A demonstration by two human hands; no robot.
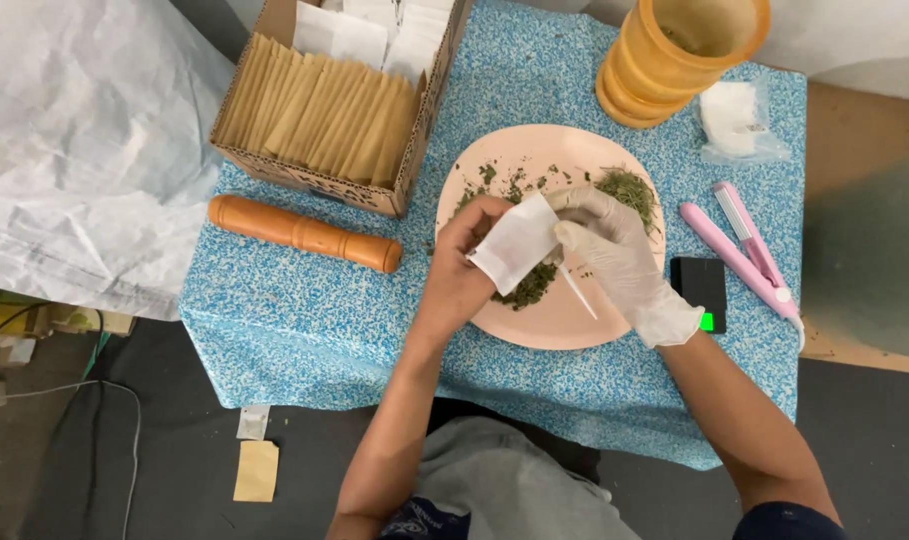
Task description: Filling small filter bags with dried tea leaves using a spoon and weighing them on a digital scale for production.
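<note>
Seen from above, a bare left hand (461, 268) closes its fingers around a small white paper sachet (515, 243), held just over a pink plate (564, 325) strewn with dried green herbs (629, 187) on a blue-speckled counter (304, 320). The gloved right hand (614, 255) pinches the sachet's open edge, a thin white stick (577, 291) poking out beneath it. An orange wooden pestle (302, 232) and a cardboard box of sachets (324, 110) lie to the left.

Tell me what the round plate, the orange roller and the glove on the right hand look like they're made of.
Plate: probably matte plastic or melamine, a flat, even pale pink with no glaze shine. Roller: looks like turned wood with ringed grooves, though its uniform orange could be plastic. Glove on the right hand: thin latex or similar rubber, whitish, wrinkled and skin-tight.
</note>
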